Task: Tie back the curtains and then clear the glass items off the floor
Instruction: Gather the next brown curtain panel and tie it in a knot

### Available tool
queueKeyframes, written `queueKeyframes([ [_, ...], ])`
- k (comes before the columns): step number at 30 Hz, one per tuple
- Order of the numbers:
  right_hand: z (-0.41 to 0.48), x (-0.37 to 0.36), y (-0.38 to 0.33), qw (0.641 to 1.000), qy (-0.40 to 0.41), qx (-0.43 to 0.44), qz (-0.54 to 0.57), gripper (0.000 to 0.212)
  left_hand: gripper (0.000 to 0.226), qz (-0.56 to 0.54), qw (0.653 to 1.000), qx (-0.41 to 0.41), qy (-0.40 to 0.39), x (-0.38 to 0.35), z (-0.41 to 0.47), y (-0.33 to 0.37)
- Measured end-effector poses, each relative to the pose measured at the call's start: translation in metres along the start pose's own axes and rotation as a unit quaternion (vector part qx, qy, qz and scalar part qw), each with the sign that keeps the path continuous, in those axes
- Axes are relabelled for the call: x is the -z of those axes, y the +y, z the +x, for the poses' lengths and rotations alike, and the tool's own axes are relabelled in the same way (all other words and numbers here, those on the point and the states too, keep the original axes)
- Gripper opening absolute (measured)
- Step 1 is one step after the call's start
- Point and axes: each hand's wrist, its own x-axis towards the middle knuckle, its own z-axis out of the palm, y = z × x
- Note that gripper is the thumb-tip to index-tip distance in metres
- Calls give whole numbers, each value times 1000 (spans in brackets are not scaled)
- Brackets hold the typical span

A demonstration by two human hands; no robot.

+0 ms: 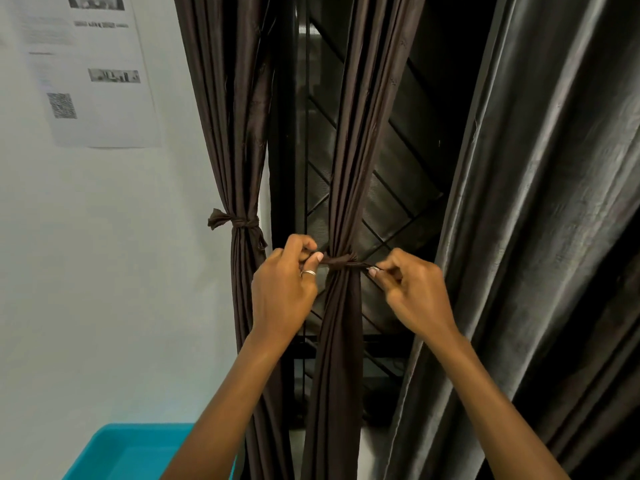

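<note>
A teal bin sits low at the left, nearest the viewer. Above it, the left hand pinches one end of the brown tie with curled fingers. The right hand pinches the other end, with the tie wrapped around the gathered middle curtain. Beyond, the left curtain hangs already tied beside the wall, with the window grille behind.

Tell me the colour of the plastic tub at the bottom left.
The tub is turquoise, as the head view shows.

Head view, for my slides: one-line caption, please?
Left hand and right hand grip a tie around the middle brown curtain; the left curtain is already tied.
</note>
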Motion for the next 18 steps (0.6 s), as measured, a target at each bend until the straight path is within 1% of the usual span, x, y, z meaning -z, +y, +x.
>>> queueKeyframes([
  [11, -3, 8, 8, 1000, -5, -26, -3, 18, 9, -12, 1000, -1, -6, -15, -5, 2],
  [15, -2, 8, 6, 997, -28, -78, 9, 18, 8, -11, 1000, 5, -8, -18, -4, 6],
  [18, -3, 8, 1, 993, -48, -102, 43, 15, 10, -16, 999, 31, -12, -19, -3, 13],
])
